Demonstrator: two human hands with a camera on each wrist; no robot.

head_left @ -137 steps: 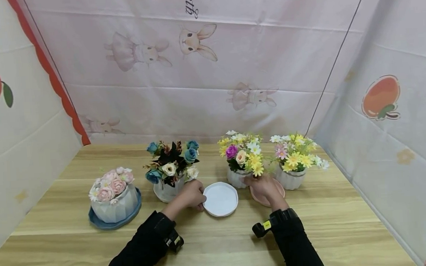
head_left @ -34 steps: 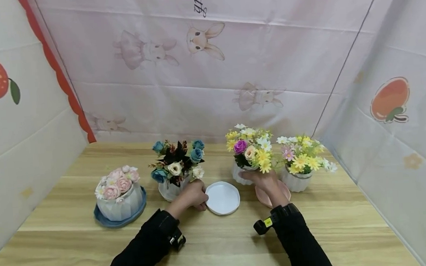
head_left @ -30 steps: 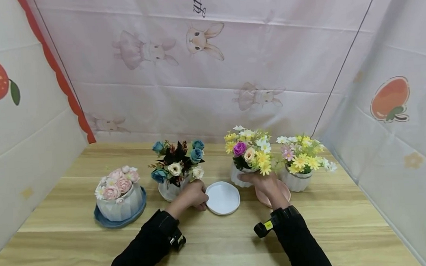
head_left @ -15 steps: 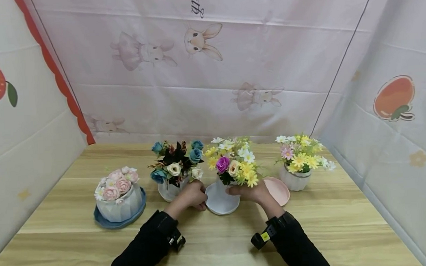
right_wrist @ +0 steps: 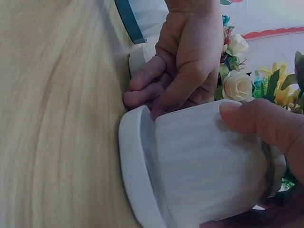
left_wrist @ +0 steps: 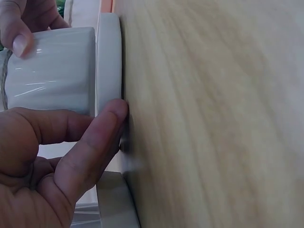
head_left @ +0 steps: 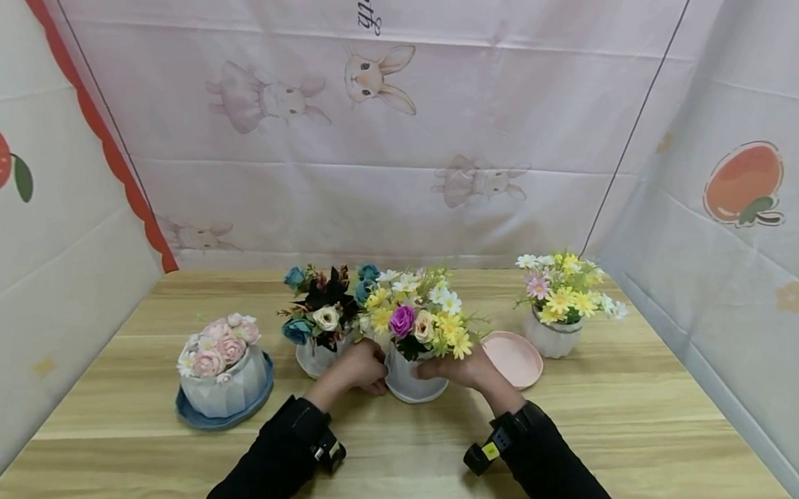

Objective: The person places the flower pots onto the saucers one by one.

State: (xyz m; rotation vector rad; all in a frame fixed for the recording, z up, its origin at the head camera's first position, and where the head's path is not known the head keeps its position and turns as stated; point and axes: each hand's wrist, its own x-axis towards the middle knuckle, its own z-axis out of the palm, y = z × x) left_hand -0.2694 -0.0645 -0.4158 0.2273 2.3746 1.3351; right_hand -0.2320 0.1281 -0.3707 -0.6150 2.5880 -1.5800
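Note:
My right hand (head_left: pixel 469 369) grips the white ribbed flower pot (head_left: pixel 401 369) by its side, thumb toward the front. Yellow and white daisies with a purple and a peach rose (head_left: pixel 423 326) fill the pot. It stands upright on the white saucer (right_wrist: pixel 133 152), and in the right wrist view its base sits within the raised rim. My left hand (head_left: pixel 357 368) pinches the saucer's left edge between thumb and finger; the left wrist view shows the fingertips (left_wrist: pixel 114 110) right at the rim, against the wooden table (left_wrist: pixel 213 118).
Left of my left hand is a pot of blue and cream roses (head_left: pixel 326 317). Farther left, a pot of pink flowers (head_left: pixel 216 352) stands on a blue saucer (head_left: pixel 226 422). At right are a pink saucer (head_left: pixel 516 361) and another daisy pot (head_left: pixel 556 339). Printed cloth walls (head_left: pixel 393 143) enclose the table.
My right hand has lifted the daisy-and-rose pot from beside the pink saucer and carried it left onto the white saucer. My left hand has kept its place at the saucer's edge.

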